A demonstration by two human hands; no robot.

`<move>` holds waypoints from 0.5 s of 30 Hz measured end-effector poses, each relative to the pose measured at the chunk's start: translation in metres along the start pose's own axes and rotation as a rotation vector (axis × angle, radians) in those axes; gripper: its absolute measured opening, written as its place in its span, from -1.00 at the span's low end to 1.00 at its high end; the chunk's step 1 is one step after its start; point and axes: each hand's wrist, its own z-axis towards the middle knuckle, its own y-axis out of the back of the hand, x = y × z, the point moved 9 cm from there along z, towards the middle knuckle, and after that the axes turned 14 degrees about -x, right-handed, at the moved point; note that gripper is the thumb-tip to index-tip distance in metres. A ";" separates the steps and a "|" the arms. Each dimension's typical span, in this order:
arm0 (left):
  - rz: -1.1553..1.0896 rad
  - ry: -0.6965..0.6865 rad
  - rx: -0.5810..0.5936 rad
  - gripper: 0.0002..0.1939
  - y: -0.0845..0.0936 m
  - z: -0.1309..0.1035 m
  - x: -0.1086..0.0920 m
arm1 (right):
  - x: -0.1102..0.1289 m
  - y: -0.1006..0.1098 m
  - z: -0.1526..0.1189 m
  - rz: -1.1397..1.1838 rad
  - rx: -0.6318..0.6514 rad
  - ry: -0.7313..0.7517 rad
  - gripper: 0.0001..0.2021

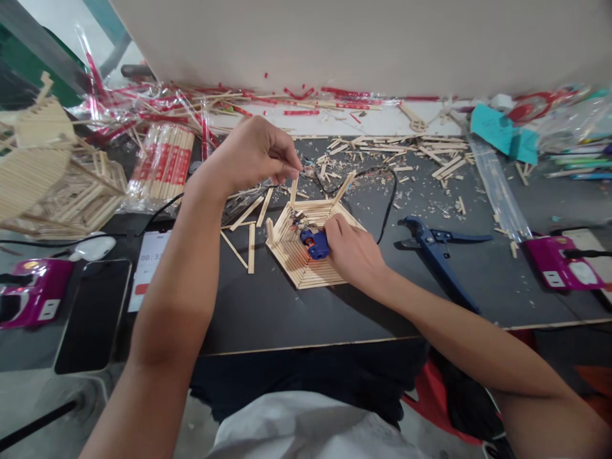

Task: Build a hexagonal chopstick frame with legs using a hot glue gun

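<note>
A hexagonal base built of thin wooden sticks point(329, 277) lies on the dark table in front of me. Short wooden posts stand at some of its corners, such as the one at the far right corner point(345, 186). My left hand point(268, 152) pinches the top of an upright wooden stick point(294, 191) at the far left corner. In my right hand point(354, 250) is a blue glue gun point(314, 244), held over the base with its nozzle toward that corner. The nozzle tip is hard to make out. Loose stick pieces point(251, 247) lie left of the base.
A blue pipe cutter point(433, 252) lies on the right, near a purple power socket point(564, 262). Packed sticks point(160, 162) and a stick-built model point(52, 172) fill the left, with a phone point(94, 315) nearer. Wood scraps point(447, 167) and a black cable point(394, 197) spread behind.
</note>
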 end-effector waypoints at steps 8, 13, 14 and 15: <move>-0.006 -0.004 0.000 -0.80 0.000 -0.001 -0.003 | 0.001 0.000 0.002 0.003 -0.052 0.015 -0.66; -0.039 0.005 0.010 -0.84 -0.001 -0.001 -0.002 | 0.002 0.001 0.000 0.005 -0.104 0.022 -0.67; -0.036 0.005 0.010 -0.84 -0.001 -0.001 -0.002 | 0.003 0.002 0.000 0.007 -0.109 0.022 -0.67; -0.032 0.003 0.007 -0.84 -0.001 -0.001 -0.002 | 0.002 0.002 0.000 0.010 -0.112 0.020 -0.67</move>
